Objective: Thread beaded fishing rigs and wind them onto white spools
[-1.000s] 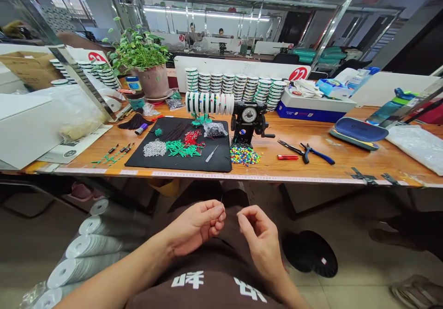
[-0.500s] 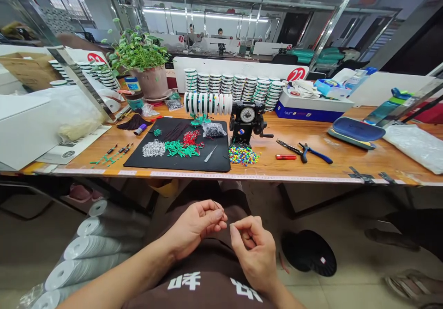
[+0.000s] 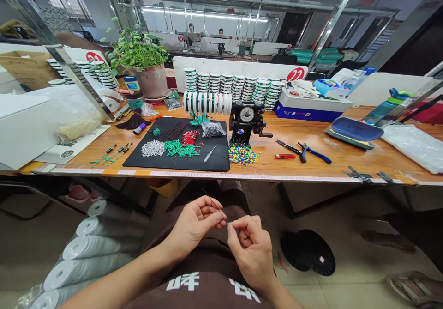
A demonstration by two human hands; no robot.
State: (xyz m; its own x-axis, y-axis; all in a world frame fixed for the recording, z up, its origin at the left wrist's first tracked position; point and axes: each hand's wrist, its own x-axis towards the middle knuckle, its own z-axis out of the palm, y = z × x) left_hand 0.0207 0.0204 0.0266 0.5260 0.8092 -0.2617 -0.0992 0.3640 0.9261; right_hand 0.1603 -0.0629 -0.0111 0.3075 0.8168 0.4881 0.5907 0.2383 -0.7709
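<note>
Over my lap, my left hand (image 3: 200, 219) pinches a thin dark thread (image 3: 210, 197) that curves up past the fingers. My right hand (image 3: 251, 244) is closed in a pinch close beside the left fingertips; whatever it grips is too small to make out. Beyond both hands, a black mat (image 3: 133, 162) lies on the table. On it are silver beads (image 3: 153, 148), green tube-like pieces (image 3: 182, 149), red pieces (image 3: 191, 138), dark cords (image 3: 176, 130) and a slim pointed tool (image 3: 210, 154). Multicoloured beads (image 3: 244, 155) lie to the right of the mat.
A black winding machine (image 3: 246, 124) carries a row of white spools (image 3: 207, 103). Pliers (image 3: 314, 154), long-nosed tweezers-like tool (image 3: 288, 146) and a red box (image 3: 285, 156) sit right. Stacked spools (image 3: 226, 83) and a potted plant (image 3: 150, 80) stand behind. White rolls (image 3: 69, 272) stand on the floor.
My two hands have come slightly closer together, the right moving a little left. More of the dark thread shows above my left fingers.
</note>
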